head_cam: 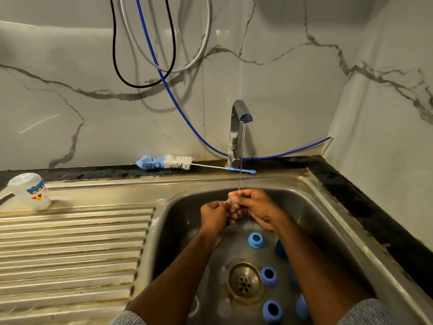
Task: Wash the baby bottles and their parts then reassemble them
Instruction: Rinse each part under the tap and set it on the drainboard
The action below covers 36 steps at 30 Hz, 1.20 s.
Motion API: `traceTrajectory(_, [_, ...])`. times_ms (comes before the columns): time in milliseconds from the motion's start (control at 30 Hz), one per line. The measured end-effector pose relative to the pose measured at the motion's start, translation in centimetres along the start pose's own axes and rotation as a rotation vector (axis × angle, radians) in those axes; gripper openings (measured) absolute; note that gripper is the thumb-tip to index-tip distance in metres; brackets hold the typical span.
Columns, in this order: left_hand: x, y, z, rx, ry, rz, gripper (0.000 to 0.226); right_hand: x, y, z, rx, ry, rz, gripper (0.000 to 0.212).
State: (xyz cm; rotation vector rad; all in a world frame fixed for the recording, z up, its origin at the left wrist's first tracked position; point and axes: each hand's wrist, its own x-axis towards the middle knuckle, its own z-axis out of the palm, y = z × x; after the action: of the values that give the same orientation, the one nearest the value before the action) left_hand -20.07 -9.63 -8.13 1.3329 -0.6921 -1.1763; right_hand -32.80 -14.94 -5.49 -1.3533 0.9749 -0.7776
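My left hand (215,214) and my right hand (256,206) meet over the sink basin (311,221), under the running stream from the tap (239,127). Between their fingers they pinch a small clear part, likely a teat (233,202), mostly hidden by the fingers. Several blue bottle collars lie on the sink floor: one (255,240) near my right wrist, one (268,275) beside the drain (244,281), one (272,310) at the front. Clear parts (223,307) lie left of the drain, hard to make out. One clear bottle (31,191) stands upside down on the drainboard.
A blue-and-white bottle brush (168,162) lies on the dark counter behind the sink, left of the tap. The ribbed steel drainboard (70,249) stretches to the left. Blue, black and grey hoses (164,73) hang down the marble wall. A wall corner closes in on the right.
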Motion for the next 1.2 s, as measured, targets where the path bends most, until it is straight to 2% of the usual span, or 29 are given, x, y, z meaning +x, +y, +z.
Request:
traceTrajectory(100, [-0.2,-0.3,0.1,0.118,0.002,0.12,0.012,0.0,0.0,0.4,-0.104,0.183,-0.021,0.007])
traceTrajectory(200, [-0.3,-0.5,0.0,0.114,-0.077,0.203,0.035,0.4,0.3,0.7,-0.196,0.297,-0.031,0.014])
traceTrajectory(300, [-0.5,-0.3,-0.1,0.099,-0.174,0.253,0.042,0.4,0.5,0.5,-0.261,0.352,-0.033,0.018])
traceTrajectory(433, [-0.6,-0.5,0.0,0.208,-0.19,0.308,0.042,0.3,0.5,0.0,-0.276,0.349,0.001,0.027])
traceTrajectory(600, [-0.9,-0.2,0.1,0.223,-0.173,0.342,0.027,0.4,0.2,-0.3,-0.284,0.364,0.026,0.033])
traceTrajectory(767, [-1.1,0.0,0.3,0.193,-0.224,0.349,0.045,0.4,0.2,-0.3,-0.316,0.363,0.026,0.034])
traceTrajectory(900, [-0.9,0.0,0.2,0.195,-0.205,0.358,0.039,0.4,0.1,-0.3,-0.278,0.341,0.044,0.035])
traceTrajectory(1100, [-0.4,0.1,-0.1,0.101,-0.102,0.284,0.018,0.1,-0.2,-0.3,-0.142,0.179,0.022,0.02])
traceTrajectory(1200, [-0.1,0.2,-0.3,0.039,-0.04,0.22,0.012,0.0,0.0,0.1,-0.157,0.151,-0.024,0.012])
